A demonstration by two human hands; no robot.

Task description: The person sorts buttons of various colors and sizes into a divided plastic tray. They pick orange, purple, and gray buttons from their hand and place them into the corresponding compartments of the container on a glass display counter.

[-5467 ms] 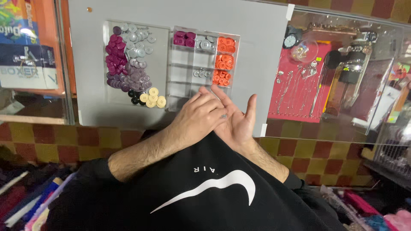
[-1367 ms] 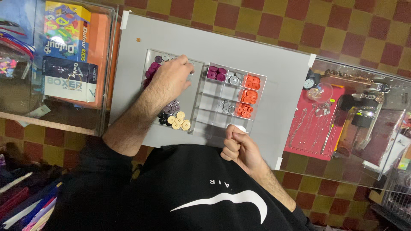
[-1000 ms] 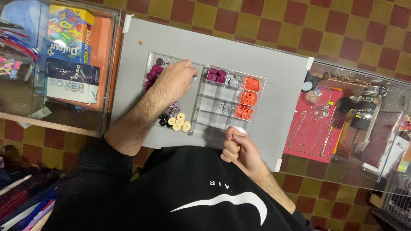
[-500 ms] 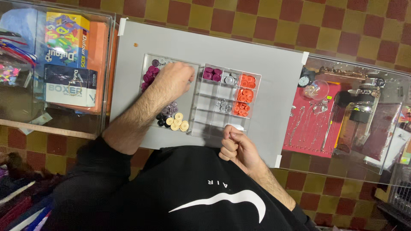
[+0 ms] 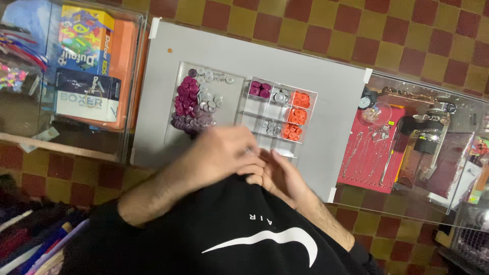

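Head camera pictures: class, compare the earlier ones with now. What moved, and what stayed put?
The left hand drew back off the loose button pile to meet the right hand near the body. The compartment tray and grey board stayed put.

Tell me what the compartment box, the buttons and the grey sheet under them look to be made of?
The box looks like clear hard plastic: you see the grey through its thin walls. The orange buttons and purple buttons seem to be moulded plastic, evenly coloured with a slight sheen. The grey sheet looks like matte card or paper, taped at its corners; which one is unclear.
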